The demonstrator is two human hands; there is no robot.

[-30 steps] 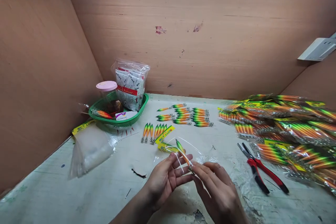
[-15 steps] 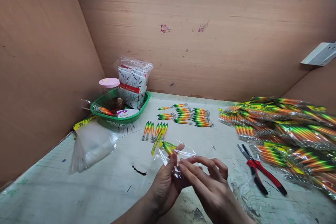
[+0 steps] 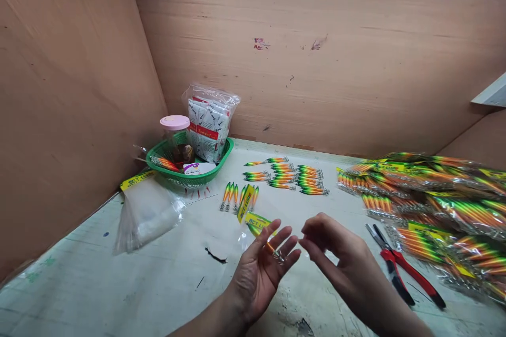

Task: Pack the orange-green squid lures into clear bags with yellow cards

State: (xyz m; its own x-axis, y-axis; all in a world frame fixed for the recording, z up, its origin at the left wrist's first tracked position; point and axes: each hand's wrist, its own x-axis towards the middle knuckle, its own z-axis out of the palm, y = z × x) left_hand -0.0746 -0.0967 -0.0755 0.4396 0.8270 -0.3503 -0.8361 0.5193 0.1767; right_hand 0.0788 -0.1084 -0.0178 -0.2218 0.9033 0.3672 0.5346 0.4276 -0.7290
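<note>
My left hand (image 3: pixel 259 279) is palm up with its thumb closed on a green and orange squid lure (image 3: pixel 271 247). The hooked end of the lure points toward my right hand. Clear plastic with a yellow header card (image 3: pixel 259 221) shows beyond the thumb, and a second yellow card (image 3: pixel 245 204) stands tilted beside it. I cannot tell whether the lure is inside the plastic. Just to the right, my right hand (image 3: pixel 336 255) has thumb and forefinger pinched near the hooks, apart from them; anything between those fingertips is hidden. More squid lures (image 3: pixel 282 175) lie in rows beyond.
Packed lures (image 3: pixel 443 210) are heaped at the right, with red-handled pliers (image 3: pixel 399 266) before them. At the left lie empty clear bags (image 3: pixel 148 216). A green basket (image 3: pixel 215 171) behind holds a pink-lidded jar (image 3: pixel 174 124) and a bag of packets (image 3: pixel 209 126).
My right hand has drawn away to the right from the plastic and my left hand. The left fingers have opened out, showing the hooked end of the lure. The view has swung slightly left.
</note>
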